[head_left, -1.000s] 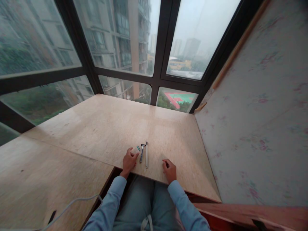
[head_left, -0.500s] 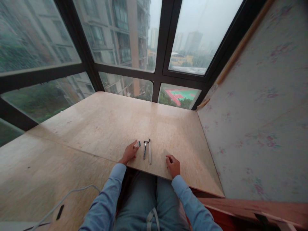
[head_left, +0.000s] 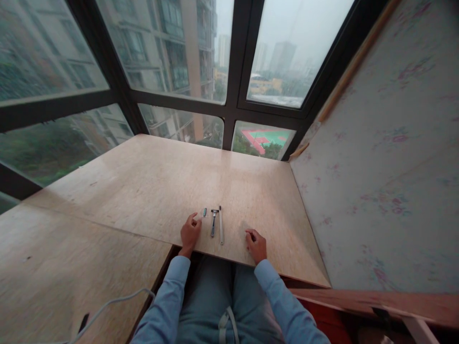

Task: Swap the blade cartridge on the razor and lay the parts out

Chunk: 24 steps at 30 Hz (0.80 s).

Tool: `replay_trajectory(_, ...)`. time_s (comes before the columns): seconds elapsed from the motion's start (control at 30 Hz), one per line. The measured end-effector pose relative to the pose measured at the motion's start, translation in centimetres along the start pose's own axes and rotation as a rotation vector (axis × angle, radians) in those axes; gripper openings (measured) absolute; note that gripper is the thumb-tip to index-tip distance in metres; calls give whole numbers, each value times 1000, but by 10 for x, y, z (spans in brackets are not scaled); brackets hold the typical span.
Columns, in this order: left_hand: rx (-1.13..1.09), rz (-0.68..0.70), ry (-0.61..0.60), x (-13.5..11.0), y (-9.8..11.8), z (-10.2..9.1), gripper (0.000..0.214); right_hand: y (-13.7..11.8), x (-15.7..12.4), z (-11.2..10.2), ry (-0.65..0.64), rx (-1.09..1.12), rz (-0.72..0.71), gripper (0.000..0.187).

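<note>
On the wooden board lie a razor [head_left: 214, 223] and a slim white toothbrush [head_left: 221, 227], side by side with their heads pointing away from me. Left of the razor rests a small dark razor cartridge [head_left: 204, 212] with a teal strip. My left hand [head_left: 191, 232] is just beside the cartridge, apart from it; its fingers are loosely bent, with thumb and forefinger apart and nothing seen between them. Farther right, my right hand [head_left: 256, 245] rests near the board's front edge, fingers curled in and nothing visible in them.
The wooden board [head_left: 172, 167] runs back to dark-framed windows [head_left: 229, 86]. A flower-patterned wall [head_left: 376, 191] bounds the right side. A pale cable [head_left: 118, 299] crosses the lower left board, near a small black slot [head_left: 83, 323]. A reddish wooden edge [head_left: 358, 301] lies at lower right.
My left hand has let go of the razor cartridge and drawn back toward me, leaving it on the board. My right hand stays in place. The view has shifted slightly.
</note>
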State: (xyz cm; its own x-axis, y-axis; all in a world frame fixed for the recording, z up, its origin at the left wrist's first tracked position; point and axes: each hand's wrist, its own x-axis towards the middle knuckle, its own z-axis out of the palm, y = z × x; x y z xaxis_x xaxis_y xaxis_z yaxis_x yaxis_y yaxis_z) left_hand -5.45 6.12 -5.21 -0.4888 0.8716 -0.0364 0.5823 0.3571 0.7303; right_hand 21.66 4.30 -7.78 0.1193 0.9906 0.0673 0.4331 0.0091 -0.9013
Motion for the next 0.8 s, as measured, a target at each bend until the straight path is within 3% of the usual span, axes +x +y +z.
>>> replay_trajectory(0.1,60,20,-5,-4,3,1,45,0,-3,0,-3,1,-9,41)
replay_trajectory(0.27,268,94,-120,4,10,-1,54,3,-5,-1,-24,-1,-24,38)
replay_trajectory(0.4,359,75,-160,11,18,-2,52,3,-6,-2,-42,-9,-33,37)
replay_trajectory(0.67,432,79,27,12,27,2,50,2,-8,-4,-70,-27,-94,33)
replay_trajectory(0.8,451,72,19,18,34,2,51,1,-8,-6,-108,-41,-107,32)
